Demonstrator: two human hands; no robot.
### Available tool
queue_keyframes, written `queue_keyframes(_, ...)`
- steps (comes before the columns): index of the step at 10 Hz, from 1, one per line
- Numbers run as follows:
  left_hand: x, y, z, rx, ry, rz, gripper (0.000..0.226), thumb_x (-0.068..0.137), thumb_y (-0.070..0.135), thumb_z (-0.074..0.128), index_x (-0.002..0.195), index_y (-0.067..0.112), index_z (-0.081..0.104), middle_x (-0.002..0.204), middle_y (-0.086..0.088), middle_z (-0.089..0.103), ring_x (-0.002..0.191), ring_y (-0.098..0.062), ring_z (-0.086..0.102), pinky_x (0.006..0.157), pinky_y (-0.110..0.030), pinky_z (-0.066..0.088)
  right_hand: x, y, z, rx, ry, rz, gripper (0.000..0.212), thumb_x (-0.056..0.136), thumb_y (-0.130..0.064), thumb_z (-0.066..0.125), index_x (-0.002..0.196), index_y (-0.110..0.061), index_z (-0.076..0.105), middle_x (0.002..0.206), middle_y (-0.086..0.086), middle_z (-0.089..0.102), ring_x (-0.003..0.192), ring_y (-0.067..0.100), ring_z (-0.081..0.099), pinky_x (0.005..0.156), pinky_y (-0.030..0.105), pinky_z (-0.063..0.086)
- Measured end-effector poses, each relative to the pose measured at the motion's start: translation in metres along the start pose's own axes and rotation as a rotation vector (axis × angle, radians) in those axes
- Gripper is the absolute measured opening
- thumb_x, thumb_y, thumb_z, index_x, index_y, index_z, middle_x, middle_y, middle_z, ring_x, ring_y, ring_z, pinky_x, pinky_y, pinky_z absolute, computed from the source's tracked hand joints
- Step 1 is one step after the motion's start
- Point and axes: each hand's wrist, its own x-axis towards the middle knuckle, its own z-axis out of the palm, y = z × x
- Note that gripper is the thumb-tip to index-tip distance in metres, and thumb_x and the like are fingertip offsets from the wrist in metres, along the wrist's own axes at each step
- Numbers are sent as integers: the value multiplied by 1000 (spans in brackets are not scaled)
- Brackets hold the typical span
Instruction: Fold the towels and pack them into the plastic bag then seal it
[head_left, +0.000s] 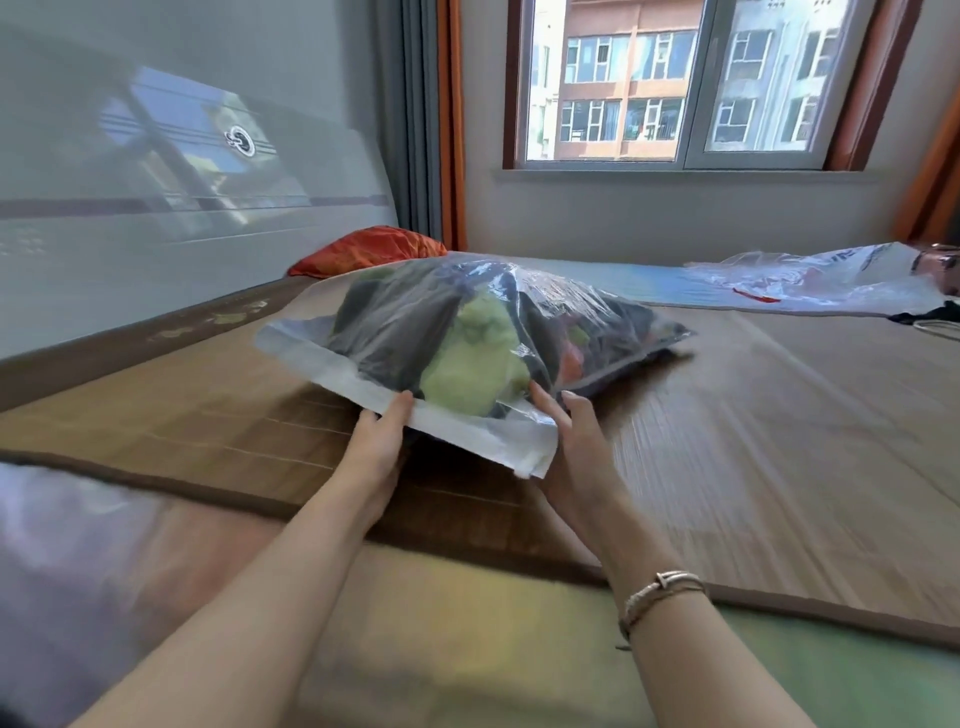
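The bag (519, 306), stuffed with dark and green towels (467, 364), lies on the mat (727, 415) of the bed, its white mouth strip nearest the person and raised a little. The left hand (376, 441) pinches that strip, thumb on top, while the right hand (576, 457) grips its corner. Packing looks finished, so sealing seems the step in hand: next, I'd guess, press the strip closed along its length.
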Motion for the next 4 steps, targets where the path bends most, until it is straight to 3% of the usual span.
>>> queue_keyframes(1, 8, 1, -3, -8, 23, -37, 37, 99, 27, 51, 130, 7, 51, 121, -12, 65, 107, -26, 63, 81, -31, 49, 11, 8, 7, -27, -2, -26, 31, 100, -32, 42, 100, -12, 66, 100, 10, 71, 77, 20, 68, 51, 25, 50)
queue_keyframes(2, -7, 4, -4, 22, 6, -60, 36, 99, 32, 50, 131, 14, 51, 123, -8, 64, 106, -24, 62, 90, -33, 47, 4, 11, 10, -100, -11, -27, 38, 96, -40, 49, 116, -13, 67, 115, 7, 70, 102, 22, 66, 83, 31, 50)
queue_keyframes(3, -29, 5, -5, 91, -14, -77, 39, 101, 37, 45, 133, 17, 48, 128, 0, 58, 110, -25, 59, 99, -36, 41, -16, 7, 10, -165, 36, -41, 27, 101, -34, 41, 104, -27, 67, 111, -5, 70, 100, 9, 63, 89, 23, 42)
queue_keyframes(4, -66, 13, -4, 177, -7, -116, 32, 100, 32, 47, 129, 17, 49, 128, 0, 54, 108, -24, 60, 97, -37, 43, -43, -2, 12, -294, 92, -76, 33, 102, -29, 33, 115, -32, 63, 128, -9, 61, 122, 11, 51, 84, 19, 38)
